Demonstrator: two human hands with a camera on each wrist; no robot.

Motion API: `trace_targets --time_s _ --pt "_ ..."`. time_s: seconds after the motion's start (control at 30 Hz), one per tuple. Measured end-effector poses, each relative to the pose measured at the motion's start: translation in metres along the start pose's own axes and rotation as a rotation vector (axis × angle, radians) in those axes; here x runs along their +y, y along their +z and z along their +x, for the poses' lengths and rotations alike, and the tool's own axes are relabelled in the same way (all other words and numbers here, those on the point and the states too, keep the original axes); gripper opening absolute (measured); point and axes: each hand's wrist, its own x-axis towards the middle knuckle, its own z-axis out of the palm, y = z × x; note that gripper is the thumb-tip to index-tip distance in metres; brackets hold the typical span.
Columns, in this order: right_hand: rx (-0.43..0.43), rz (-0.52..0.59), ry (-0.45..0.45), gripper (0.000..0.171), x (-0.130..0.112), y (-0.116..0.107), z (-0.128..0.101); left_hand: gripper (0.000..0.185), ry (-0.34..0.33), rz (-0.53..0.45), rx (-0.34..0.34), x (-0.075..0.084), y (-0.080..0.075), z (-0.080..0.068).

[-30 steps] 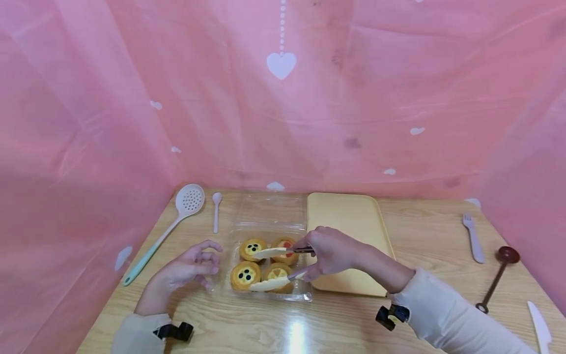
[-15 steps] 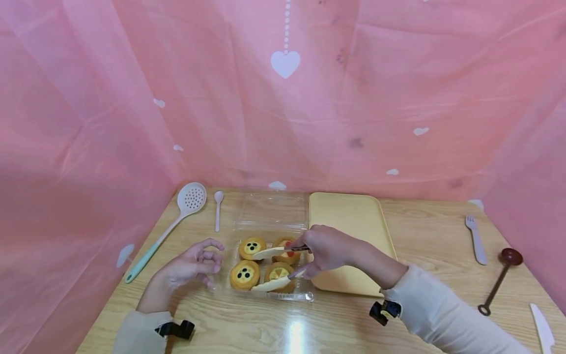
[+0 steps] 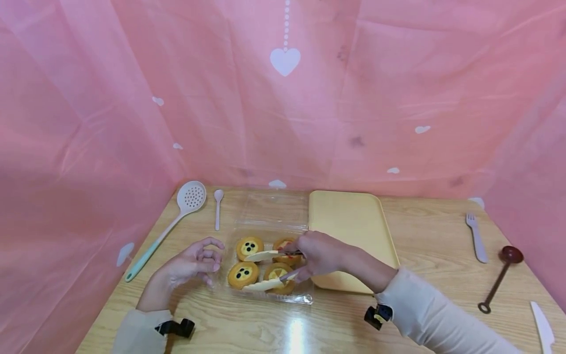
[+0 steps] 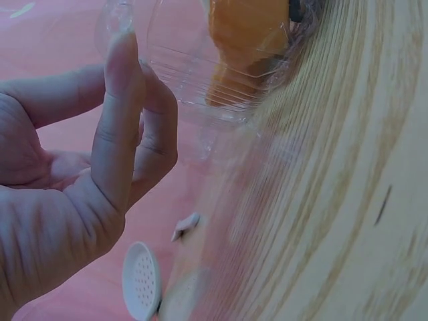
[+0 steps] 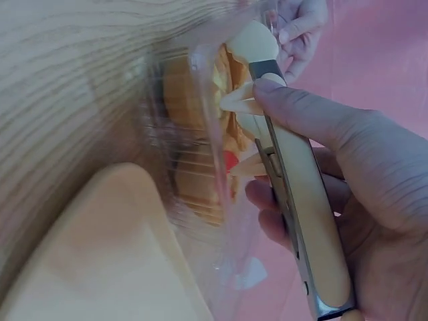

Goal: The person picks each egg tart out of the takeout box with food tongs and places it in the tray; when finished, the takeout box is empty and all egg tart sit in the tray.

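Observation:
A clear plastic container (image 3: 302,299) stands with its lid folded back and several fruit-topped tarts inside. Two blueberry tarts (image 3: 242,275) sit on the left, a red-fruit tart (image 3: 283,244) at the back right, and a yellow-fruit tart (image 3: 276,272) at the front right. My left hand (image 3: 190,265) is at the container's left side, thumb and fingers pinching its clear edge (image 4: 115,25). My right hand (image 3: 320,253) grips a pair of tongs (image 5: 304,207). Their spread cream tips (image 3: 262,255) reach leftward over the tarts, one across the back row, the other along the front row.
A pale yellow tray (image 3: 345,211) lies right beside the container. At the left are a slotted spoon (image 3: 191,196) and a small spoon (image 3: 217,209). A fork (image 3: 476,238), a dark red ladle (image 3: 511,254) and a white knife (image 3: 541,324) lie far right.
My right hand and the tongs have shifted left, so the tips reach farther toward the blueberry tarts. My left hand stays at the container's edge.

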Motion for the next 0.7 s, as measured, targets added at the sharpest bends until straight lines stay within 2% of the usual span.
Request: trace_targets --time_s 0.3,0.53,0.7 --pt "0.044 0.073 -0.026 0.058 0.004 0.004 -0.010 0.034 0.009 0.005 -0.008 -0.002 0.000 0.001" --pt "0.064 0.013 -0.078 0.055 0.001 -0.013 -0.017 0.035 -0.018 0.027 0.032 -0.002 0.000 0.002" --pt "0.090 0.002 -0.082 0.056 -0.001 -0.024 -0.021 0.036 -0.013 0.032 0.030 -0.002 -0.001 0.002"
